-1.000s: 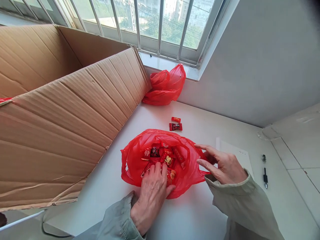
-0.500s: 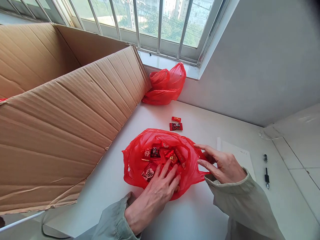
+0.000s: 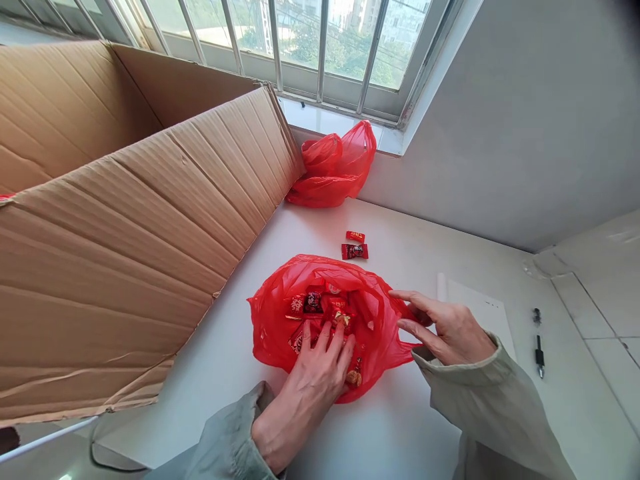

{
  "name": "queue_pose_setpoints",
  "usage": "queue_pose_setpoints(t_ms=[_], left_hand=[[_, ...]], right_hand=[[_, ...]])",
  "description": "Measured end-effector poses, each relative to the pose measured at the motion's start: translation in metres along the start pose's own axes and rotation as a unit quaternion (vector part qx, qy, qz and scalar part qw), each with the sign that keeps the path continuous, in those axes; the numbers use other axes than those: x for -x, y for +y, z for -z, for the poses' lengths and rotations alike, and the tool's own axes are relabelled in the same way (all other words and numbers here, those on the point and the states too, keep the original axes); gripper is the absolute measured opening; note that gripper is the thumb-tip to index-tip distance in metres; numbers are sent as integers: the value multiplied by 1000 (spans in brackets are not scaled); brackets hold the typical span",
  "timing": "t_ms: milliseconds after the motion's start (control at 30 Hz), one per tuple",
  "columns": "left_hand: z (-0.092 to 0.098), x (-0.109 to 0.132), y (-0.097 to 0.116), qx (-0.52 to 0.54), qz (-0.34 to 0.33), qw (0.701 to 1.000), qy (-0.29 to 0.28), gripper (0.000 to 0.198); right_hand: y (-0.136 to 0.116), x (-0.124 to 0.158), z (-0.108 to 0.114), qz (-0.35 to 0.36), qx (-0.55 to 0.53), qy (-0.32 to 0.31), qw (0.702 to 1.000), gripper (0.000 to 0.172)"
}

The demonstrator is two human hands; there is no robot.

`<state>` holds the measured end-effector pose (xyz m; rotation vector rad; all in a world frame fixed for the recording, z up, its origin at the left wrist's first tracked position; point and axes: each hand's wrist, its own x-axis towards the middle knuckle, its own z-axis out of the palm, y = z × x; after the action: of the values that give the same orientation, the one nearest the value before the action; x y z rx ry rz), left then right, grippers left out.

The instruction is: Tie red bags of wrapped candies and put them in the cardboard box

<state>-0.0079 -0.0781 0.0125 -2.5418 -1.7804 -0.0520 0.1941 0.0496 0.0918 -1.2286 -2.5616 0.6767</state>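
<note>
An open red plastic bag [image 3: 280,280] lies on the white table [image 3: 235,333], with several wrapped candies [image 3: 313,302] inside. My left hand [image 3: 317,377] reaches into the bag with its fingers spread over the candies; its fingertips touch them. At the bag's right side, my right hand [image 3: 450,327] has its thumb and fingers around the edge near the handle, pinching the plastic. Two small red candies [image 3: 355,251] lie on the table just beyond the bag.
A large open cardboard box [image 3: 150,247] fills the left side. Another red bag [image 3: 335,170] sits at the back beside the box, below the barred window. To the right are white paper [image 3: 480,310] and a black pen [image 3: 539,358].
My left hand has shifted slightly within the bag, and candies under it have moved, with some now showing to the right of its fingers. My right hand stays at the bag's edge.
</note>
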Motion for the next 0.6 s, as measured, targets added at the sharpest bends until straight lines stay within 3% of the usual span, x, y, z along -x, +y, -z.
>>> queue_pose_setpoints(t_ms=[167,367,600], left_hand=[[9,-2,5,-2,20,1000,2,51],[-1,-13,-6,44,3,999,-7,90],[0,-9,-8,47,12,998,-31,78]], right_hand=[[0,-1,-1,3,-3,-18,1000,37],[0,0,-1,2,2,-14,1000,37],[-8,1,5,-29,-30,56,998,35]])
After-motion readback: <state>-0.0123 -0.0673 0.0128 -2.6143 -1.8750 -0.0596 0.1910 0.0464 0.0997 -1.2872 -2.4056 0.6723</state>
